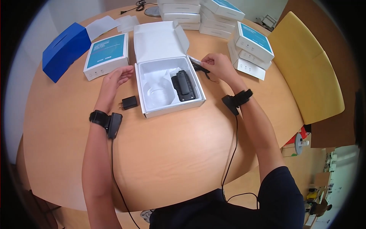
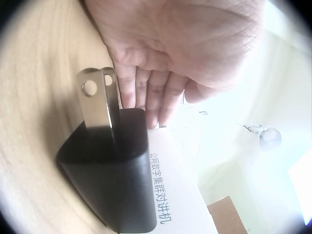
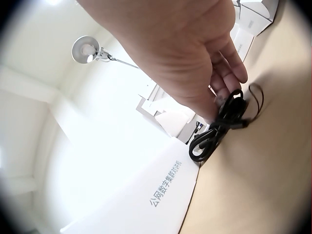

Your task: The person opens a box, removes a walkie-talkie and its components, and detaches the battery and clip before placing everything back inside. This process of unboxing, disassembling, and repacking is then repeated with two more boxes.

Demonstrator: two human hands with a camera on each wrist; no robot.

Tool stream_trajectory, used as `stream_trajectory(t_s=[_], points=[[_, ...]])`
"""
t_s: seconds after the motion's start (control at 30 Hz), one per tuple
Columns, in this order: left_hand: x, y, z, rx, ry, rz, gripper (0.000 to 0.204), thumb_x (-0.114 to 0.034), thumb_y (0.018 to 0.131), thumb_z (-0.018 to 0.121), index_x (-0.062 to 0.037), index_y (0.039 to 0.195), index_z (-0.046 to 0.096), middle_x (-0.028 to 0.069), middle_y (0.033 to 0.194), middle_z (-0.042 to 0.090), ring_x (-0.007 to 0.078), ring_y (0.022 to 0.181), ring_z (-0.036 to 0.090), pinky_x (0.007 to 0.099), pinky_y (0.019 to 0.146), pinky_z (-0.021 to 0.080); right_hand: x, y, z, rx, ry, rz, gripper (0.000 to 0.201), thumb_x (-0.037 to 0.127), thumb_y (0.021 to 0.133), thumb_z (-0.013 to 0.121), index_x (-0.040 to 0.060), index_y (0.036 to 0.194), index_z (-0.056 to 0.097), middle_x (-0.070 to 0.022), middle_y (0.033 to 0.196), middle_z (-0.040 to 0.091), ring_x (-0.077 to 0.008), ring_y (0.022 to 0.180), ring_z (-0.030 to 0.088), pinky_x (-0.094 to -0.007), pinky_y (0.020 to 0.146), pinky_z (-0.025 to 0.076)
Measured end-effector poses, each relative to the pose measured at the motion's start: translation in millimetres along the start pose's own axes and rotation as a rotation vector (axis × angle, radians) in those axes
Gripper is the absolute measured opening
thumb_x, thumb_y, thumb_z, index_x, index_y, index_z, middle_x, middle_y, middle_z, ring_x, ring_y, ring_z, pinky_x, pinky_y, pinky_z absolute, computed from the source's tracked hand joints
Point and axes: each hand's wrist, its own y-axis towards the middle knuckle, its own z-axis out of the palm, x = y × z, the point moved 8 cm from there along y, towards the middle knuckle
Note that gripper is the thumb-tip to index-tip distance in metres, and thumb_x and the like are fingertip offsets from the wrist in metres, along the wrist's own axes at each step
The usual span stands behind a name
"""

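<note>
An open white box stands in the middle of the table with its lid tipped back. In its tray's right part lies a black walkie-talkie; the round hollow at left is bare. Flat against the box's left side, my left hand has its fingers nearly straight, also seen from the palm in the left wrist view. Just below that hand is a black plug adapter, its metal prongs showing. By the box's right side, my right hand pinches a coiled black cable with a thin loop hanging off it.
A closed box with a blue-green top and a blue holder stand at left. White sheets lie behind them. More boxes are stacked at the back and at right. A yellow chair stands beyond the right edge.
</note>
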Motion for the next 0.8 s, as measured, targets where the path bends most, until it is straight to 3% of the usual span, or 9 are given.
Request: stream_trajectory(t_s=[0.17,0.3,0.4,0.6,0.8], points=[[-6,-4,2,0.013,0.049,0.018,0.051,-0.032,0.116,0.038,0.0021,0.141,0.065,0.0127,0.140,0.070,0.0209,0.131,0.065,0.0344,0.115,0.047,-8,2,-29,-0.246,-0.005,-0.001,0.030,0.029,0.095,0.076,0.0024,0.107,0.082,-0.0140,0.091,0.080,-0.0263,0.083,0.077,-0.0365,0.079,0.060],[-7,-4,3,0.020,0.056,0.022,0.051,-0.032,0.116,0.037,0.0016,0.141,0.066,0.0127,0.140,0.070,0.0207,0.132,0.065,0.0346,0.116,0.047,18,-10,-59,-0.535,0.264,-0.064,0.026,0.024,0.098,0.076,0.0015,0.110,0.081,-0.0106,0.096,0.080,-0.0195,0.083,0.075,-0.0336,0.078,0.059],[-6,-3,2,0.024,0.054,0.022,0.051,-0.032,0.116,0.037,0.0016,0.141,0.066,0.0126,0.140,0.070,0.0204,0.132,0.065,0.0346,0.116,0.047,68,-17,-49,-0.490,0.298,-0.367,0.019,0.018,0.098,0.077,0.0020,0.108,0.080,-0.0094,0.095,0.079,-0.0198,0.084,0.073,-0.0338,0.078,0.057],[-7,-5,3,0.018,0.045,0.014,0.051,-0.032,0.116,0.037,0.0015,0.141,0.066,0.0126,0.139,0.070,0.0201,0.131,0.065,0.0343,0.116,0.047,128,-17,-6,-0.136,0.175,-0.443,0.015,0.018,0.097,0.077,0.0057,0.103,0.081,-0.0098,0.096,0.077,-0.0264,0.090,0.070,-0.0383,0.082,0.055],[-5,-3,2,0.024,0.015,0.016,0.050,-0.034,0.115,0.040,-0.0003,0.140,0.068,0.0108,0.137,0.072,0.0187,0.129,0.065,0.0335,0.115,0.047,139,-13,11,-0.096,0.024,-0.499,0.014,0.018,0.097,0.076,0.0066,0.104,0.082,-0.0100,0.098,0.077,-0.0313,0.096,0.070,-0.0398,0.085,0.055]])
